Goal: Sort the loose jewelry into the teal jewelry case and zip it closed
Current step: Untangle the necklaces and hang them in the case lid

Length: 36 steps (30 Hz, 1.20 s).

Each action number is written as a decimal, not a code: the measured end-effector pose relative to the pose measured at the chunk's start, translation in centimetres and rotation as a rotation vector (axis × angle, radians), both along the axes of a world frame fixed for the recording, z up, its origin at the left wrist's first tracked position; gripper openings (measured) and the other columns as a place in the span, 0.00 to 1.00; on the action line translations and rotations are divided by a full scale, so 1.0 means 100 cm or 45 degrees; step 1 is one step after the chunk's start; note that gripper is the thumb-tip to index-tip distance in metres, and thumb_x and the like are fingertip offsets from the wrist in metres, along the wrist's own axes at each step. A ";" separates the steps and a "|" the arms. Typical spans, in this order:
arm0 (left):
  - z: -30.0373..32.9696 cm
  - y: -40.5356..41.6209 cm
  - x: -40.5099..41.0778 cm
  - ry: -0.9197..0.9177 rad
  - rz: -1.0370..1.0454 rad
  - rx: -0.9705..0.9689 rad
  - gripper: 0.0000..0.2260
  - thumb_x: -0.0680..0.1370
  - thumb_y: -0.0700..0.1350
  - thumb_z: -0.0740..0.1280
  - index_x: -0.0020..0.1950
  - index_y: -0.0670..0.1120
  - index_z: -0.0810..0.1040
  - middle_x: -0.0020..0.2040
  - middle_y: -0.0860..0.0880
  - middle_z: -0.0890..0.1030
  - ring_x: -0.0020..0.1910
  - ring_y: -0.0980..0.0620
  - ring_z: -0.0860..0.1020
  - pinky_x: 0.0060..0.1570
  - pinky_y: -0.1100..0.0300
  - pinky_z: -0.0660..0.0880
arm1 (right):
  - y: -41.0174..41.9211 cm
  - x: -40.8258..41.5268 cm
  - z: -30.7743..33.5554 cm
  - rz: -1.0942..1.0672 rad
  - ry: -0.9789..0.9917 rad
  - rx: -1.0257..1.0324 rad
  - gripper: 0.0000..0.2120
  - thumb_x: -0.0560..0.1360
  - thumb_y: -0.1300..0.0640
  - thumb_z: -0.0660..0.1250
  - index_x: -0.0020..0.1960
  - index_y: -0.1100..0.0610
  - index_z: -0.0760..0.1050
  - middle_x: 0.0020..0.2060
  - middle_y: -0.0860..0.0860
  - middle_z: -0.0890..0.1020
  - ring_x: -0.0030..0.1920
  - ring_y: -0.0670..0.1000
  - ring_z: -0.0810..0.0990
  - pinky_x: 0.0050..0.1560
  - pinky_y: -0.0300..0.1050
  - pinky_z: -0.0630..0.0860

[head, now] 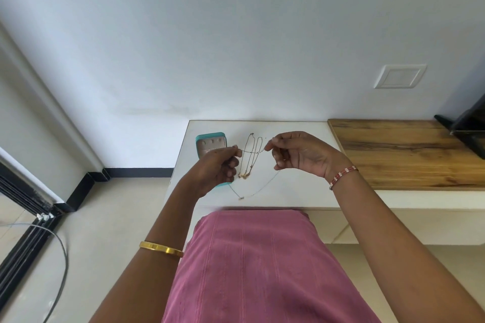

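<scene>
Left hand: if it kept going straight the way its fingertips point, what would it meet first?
Probably the right hand. The left hand points right along the thin chain that both hands pinch taut. Depth is unclear from this one view.

over a white table (294,186), the left hand (214,168) and right hand (301,155) each pinch one end of a thin silver chain (258,189), its loop sagging toward the tabletop. gold chains (249,157) lie on the table beyond it. the open teal jewelry case (211,142) sits partly behind the left hand. a wooden board (399,152) adjoins the table on the right.
</scene>
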<state>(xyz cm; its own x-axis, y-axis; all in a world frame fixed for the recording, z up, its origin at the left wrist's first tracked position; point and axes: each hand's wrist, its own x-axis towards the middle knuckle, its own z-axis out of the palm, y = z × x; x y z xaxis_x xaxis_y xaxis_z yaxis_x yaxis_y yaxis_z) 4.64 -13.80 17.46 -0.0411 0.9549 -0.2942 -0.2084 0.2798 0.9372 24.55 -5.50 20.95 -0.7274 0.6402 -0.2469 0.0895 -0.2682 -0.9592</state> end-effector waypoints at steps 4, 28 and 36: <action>0.002 -0.002 0.006 0.012 -0.011 0.020 0.10 0.80 0.43 0.59 0.42 0.44 0.76 0.29 0.50 0.70 0.26 0.54 0.67 0.32 0.61 0.67 | -0.004 -0.004 0.000 0.074 0.006 -0.024 0.11 0.78 0.61 0.58 0.53 0.60 0.78 0.22 0.49 0.70 0.19 0.43 0.62 0.32 0.40 0.76; -0.006 -0.002 0.047 0.882 0.220 0.461 0.18 0.70 0.45 0.53 0.48 0.44 0.81 0.42 0.43 0.80 0.35 0.55 0.71 0.34 0.78 0.64 | -0.026 -0.027 0.006 -0.180 0.241 0.180 0.21 0.77 0.71 0.54 0.66 0.57 0.70 0.64 0.58 0.74 0.64 0.56 0.74 0.65 0.46 0.71; -0.009 0.003 0.047 1.006 0.249 0.411 0.11 0.78 0.42 0.61 0.47 0.45 0.83 0.29 0.53 0.74 0.28 0.56 0.68 0.29 0.72 0.64 | -0.032 -0.037 0.015 -0.150 -0.332 0.740 0.26 0.77 0.70 0.51 0.67 0.48 0.70 0.66 0.51 0.73 0.65 0.53 0.73 0.62 0.46 0.72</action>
